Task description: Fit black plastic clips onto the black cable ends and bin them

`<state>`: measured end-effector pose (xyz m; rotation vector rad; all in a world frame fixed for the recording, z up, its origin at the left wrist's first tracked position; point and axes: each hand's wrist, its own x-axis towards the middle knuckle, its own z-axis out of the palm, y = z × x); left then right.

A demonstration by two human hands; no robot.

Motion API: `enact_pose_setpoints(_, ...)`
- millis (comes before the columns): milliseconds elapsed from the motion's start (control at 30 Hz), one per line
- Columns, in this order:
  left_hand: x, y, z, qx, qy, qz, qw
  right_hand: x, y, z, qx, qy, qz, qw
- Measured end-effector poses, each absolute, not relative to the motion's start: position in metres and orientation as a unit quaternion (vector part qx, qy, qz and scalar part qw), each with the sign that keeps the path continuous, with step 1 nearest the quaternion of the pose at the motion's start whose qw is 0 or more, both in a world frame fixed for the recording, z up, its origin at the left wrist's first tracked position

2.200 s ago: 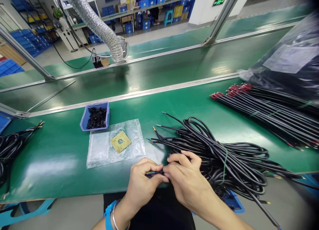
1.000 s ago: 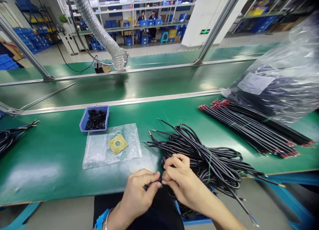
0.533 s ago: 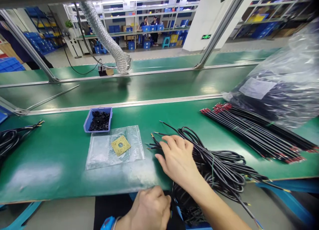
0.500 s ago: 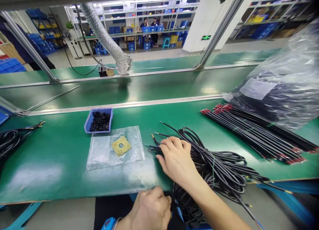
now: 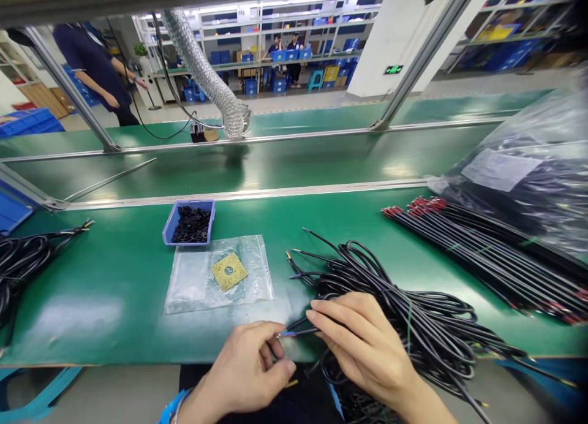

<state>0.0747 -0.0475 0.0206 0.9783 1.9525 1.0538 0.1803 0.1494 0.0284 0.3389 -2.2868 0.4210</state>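
Over the green tabletop's near edge (image 5: 138, 356), a thin black cable with bared coloured wires (image 5: 298, 333) is pinched between the right hand's (image 5: 362, 344) fingers, its tip met by the left hand's (image 5: 252, 366) parted fingers.

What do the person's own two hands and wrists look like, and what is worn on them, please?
Both the left hand and the right hand are without gloves. The left wrist has a bright blue band and, beside it, a thin silver-coloured bracelet. Nothing is worn on the right wrist, and no sleeve shows on either arm.
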Motion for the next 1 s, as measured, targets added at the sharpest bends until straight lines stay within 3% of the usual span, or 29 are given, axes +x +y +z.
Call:
enact_pose_setpoints(233,0.029,-0.071,0.033,0.307,0.806,0.419,0.284,0.173,0.139,0.024,0.201,-0.898,0.156,0.359)
enact_pose_setpoints(367,-0.023,-0.091,0.059,0.295,0.875,0.369,0.101,0.172,0.138,0.018,0.214,-0.894,0.195,0.341)
enact_pose_setpoints(500,-0.085,-0.086,0.084,0.291,0.938,0.171,-0.071,0.17,0.14,0.017,0.211,-0.887,0.209,0.352)
enact_pose_setpoints(767,-0.149,-0.035,0.069,0.357,0.934,0.006,0.002,0.167,0.137,0.016,0.196,-0.886,0.203,0.368)
enact_pose_setpoints(1000,-0.154,-0.03,0.065,0.371,0.926,-0.052,0.035,0.166,0.134,0.019,0.192,-0.884,0.204,0.374)
